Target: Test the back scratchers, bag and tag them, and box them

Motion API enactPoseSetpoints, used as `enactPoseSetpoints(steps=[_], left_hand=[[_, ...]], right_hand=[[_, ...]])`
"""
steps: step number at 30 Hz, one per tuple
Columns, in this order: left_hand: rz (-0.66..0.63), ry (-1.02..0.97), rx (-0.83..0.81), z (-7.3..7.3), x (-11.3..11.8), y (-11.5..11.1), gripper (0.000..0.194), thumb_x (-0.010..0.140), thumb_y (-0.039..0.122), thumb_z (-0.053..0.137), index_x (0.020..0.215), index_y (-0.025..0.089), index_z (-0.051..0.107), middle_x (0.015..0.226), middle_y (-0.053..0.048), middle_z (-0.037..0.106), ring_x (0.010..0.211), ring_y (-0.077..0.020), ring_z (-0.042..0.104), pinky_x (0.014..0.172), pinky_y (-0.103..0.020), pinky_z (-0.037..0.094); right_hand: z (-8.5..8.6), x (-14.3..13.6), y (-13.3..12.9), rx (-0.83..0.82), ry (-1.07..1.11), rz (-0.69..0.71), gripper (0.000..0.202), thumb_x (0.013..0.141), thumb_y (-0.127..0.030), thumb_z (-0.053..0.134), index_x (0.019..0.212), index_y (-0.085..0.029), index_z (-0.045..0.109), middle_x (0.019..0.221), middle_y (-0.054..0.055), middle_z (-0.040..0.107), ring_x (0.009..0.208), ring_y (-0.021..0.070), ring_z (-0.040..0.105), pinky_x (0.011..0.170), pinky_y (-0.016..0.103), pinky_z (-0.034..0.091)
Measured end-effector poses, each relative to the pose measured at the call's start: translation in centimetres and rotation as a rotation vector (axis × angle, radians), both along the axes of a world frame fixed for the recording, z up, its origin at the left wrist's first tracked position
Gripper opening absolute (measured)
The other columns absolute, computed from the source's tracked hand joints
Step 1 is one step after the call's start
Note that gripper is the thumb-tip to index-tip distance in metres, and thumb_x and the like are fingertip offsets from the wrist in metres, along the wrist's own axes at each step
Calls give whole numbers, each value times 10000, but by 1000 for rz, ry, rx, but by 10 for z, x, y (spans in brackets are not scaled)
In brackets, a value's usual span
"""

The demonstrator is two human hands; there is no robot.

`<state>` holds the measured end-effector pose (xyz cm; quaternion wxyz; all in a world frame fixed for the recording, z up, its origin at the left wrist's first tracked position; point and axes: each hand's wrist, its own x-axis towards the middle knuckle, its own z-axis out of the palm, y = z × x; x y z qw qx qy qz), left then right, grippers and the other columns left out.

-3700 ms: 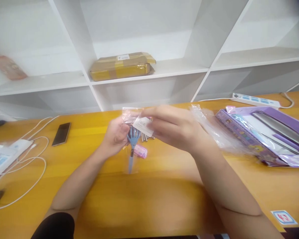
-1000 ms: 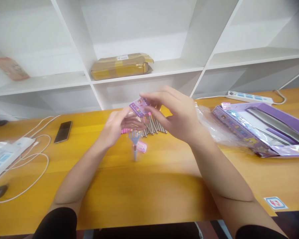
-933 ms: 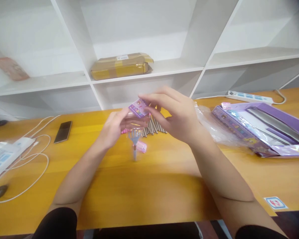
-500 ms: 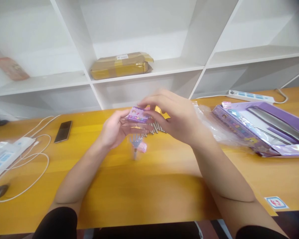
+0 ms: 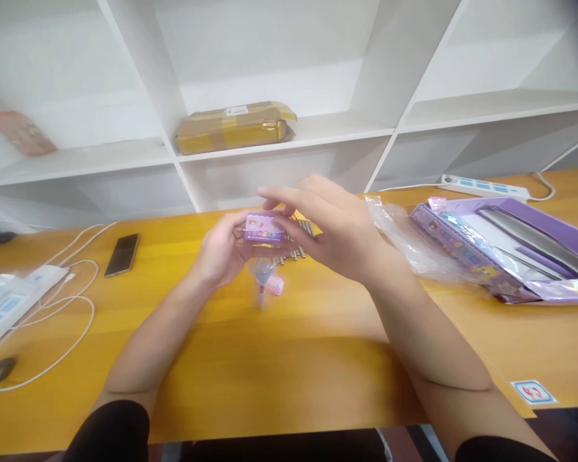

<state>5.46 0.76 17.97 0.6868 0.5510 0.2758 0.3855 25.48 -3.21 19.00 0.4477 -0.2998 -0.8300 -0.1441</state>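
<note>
A small purple printed box point(image 5: 264, 228) is held up above the table. Around its left end and underneath, the fingers of my left hand point(image 5: 220, 251) are closed on it. My right hand point(image 5: 340, 234) is at the box's right end, its thumb against that end and its fingers curled over the top corner; the exact contact is blurred. Beneath the hands, a small fork-shaped tool with light blue-grey prongs point(image 5: 261, 273) lies beside a pink packet point(image 5: 272, 285). Behind the right hand, several thin metal rods point(image 5: 298, 251) are partly hidden.
On the right are a crumpled clear plastic bag point(image 5: 404, 247), a purple open box point(image 5: 481, 273) and a power strip point(image 5: 484, 187). A phone point(image 5: 122, 255), white cables and another power strip point(image 5: 24, 305) are left. A taped parcel point(image 5: 236, 127) sits on the shelf behind.
The small purple box has tilted so its printed face shows more squarely and sits slightly lower. My right hand has shifted slightly left and its fingers have moved.
</note>
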Motion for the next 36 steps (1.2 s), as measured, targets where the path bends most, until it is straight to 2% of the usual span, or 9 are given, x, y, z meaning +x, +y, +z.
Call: enactPoseSetpoints(steps=[6,11,16,21,28,32,36], left_hand=[[5,-22,-8,-1,-2,1,442,934,517,539,988,149,777,924,-116,830,1089,-358,788,916,-507,666],[19,-18,35,0,-1,1,432,935,542,556,931,165,768,906,-99,825,1066,-346,791,892,-467,664],[42,-17,33,-1,-1,1,448,955,527,546,997,155,791,933,-98,831,1018,-318,798,857,-428,656],[81,-11,29,-2,-1,2,440,965,528,560,1009,159,795,932,-87,829,965,-294,800,827,-400,647],[42,-20,99,-3,2,2,490,944,592,594,1054,164,806,965,-95,834,1024,-317,796,871,-420,644],[38,-18,93,-3,1,2,482,944,574,618,1086,158,817,1013,-106,845,1062,-327,796,924,-446,640],[29,-15,108,-3,2,1,506,941,584,631,1148,166,827,1122,-118,844,1127,-335,788,999,-464,623]], right_hand=[[-1,-2,2,14,-23,59,375,1093,-161,483,1420,-279,624,1079,51,771,988,211,678,930,402,521],[-1,-4,1,-12,-31,48,346,1099,-162,441,1357,-265,648,1034,48,758,927,198,656,880,373,516],[0,-6,-1,-49,-23,51,327,1097,-156,442,1297,-261,679,998,46,743,894,190,637,853,354,515],[0,-5,-2,-76,-42,73,348,1086,-151,456,1323,-273,680,1034,42,756,917,193,643,869,364,517],[1,-2,-2,-42,-65,116,288,1088,-151,485,1255,-267,689,1072,33,776,926,185,655,887,369,525],[2,0,-1,-9,9,48,283,1071,-162,518,1270,-275,685,1158,63,745,1032,219,674,929,409,551],[3,2,0,-39,108,-61,339,1046,-232,606,1379,-280,641,1217,105,709,1107,273,666,978,473,564]])
